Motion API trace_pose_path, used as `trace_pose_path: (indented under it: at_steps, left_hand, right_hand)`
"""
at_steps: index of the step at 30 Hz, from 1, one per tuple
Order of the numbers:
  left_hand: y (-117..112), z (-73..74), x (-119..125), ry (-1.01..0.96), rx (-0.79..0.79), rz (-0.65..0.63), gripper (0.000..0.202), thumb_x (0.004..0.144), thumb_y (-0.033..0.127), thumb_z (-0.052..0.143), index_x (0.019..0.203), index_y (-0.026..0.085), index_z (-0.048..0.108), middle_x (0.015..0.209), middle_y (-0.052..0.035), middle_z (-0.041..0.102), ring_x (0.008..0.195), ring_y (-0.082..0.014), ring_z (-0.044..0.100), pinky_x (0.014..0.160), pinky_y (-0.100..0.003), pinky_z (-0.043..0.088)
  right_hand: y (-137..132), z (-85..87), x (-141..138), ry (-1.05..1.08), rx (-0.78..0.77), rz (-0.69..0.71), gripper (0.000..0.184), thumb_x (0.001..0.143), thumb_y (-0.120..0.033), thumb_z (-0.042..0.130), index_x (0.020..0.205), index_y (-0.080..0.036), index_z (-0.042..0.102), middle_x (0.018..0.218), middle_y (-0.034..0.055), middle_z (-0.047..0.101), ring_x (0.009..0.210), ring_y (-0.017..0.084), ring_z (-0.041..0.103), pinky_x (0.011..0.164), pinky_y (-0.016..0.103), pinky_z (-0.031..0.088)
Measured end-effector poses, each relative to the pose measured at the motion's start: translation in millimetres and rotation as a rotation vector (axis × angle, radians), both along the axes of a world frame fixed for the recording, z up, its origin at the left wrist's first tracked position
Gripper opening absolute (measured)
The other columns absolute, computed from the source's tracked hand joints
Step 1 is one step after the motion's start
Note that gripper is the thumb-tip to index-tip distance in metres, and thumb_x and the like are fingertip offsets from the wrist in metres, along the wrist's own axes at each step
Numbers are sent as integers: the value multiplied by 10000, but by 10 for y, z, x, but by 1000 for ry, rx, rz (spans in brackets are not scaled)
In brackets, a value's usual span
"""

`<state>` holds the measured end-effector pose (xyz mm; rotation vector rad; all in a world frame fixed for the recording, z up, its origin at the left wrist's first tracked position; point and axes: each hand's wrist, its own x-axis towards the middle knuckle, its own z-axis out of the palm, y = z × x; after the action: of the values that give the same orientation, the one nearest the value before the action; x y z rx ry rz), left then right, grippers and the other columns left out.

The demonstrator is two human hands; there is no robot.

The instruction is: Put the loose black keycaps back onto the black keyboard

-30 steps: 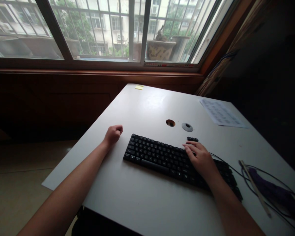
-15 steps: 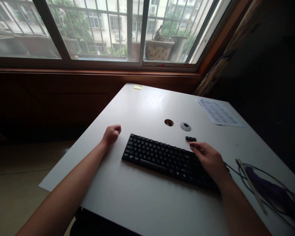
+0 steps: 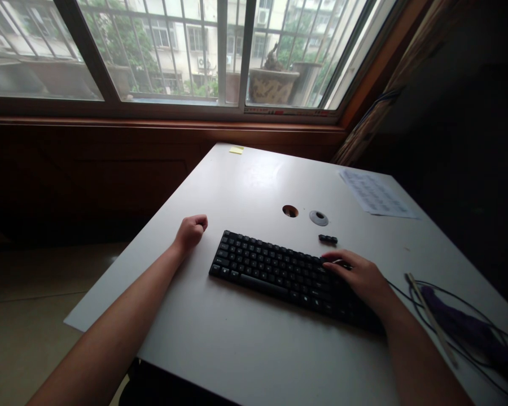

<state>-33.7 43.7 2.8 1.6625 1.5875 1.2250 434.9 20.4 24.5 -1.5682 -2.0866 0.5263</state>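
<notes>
A black keyboard (image 3: pixel 275 270) lies on the white desk (image 3: pixel 245 338). My left hand (image 3: pixel 190 231) rests on the desk just left of the keyboard's far corner, curled into a fist with nothing showing in it. My right hand (image 3: pixel 359 277) lies over the keyboard's right part, its fingers curled in and pinched near the top row; a small pale glint shows at the fingertips, too small to name. A short row of loose black keycaps (image 3: pixel 328 239) sits on the desk just beyond the keyboard, apart from my fingers.
A round cable hole (image 3: pixel 290 211) and its grey cap (image 3: pixel 319 217) lie beyond the keyboard. A printed sheet (image 3: pixel 375 194) is at the far right, a yellow sticky note (image 3: pixel 236 150) at the far edge. Black cables, a purple object (image 3: pixel 461 324) and a thin stick (image 3: pixel 432 321) lie at the right.
My right hand has drawn back from near the loose keycaps, toward me and to the right over the keyboard, with its fingers curling in. The left fist has stayed put.
</notes>
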Motion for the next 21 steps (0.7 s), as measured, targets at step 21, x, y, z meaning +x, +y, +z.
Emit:
trace_pose_path:
  at_steps: [21]
  left_hand:
    - [4,-10,-4,-3,3,-6,30,500,206,370,528,203,377,529,8,372,567,-151,350,550,-280,260]
  right_hand:
    - [-17,24,-19,-45,56,63,265,904,-516,618,972,-299,754,1042,54,758,992,300,700,916,479,552]
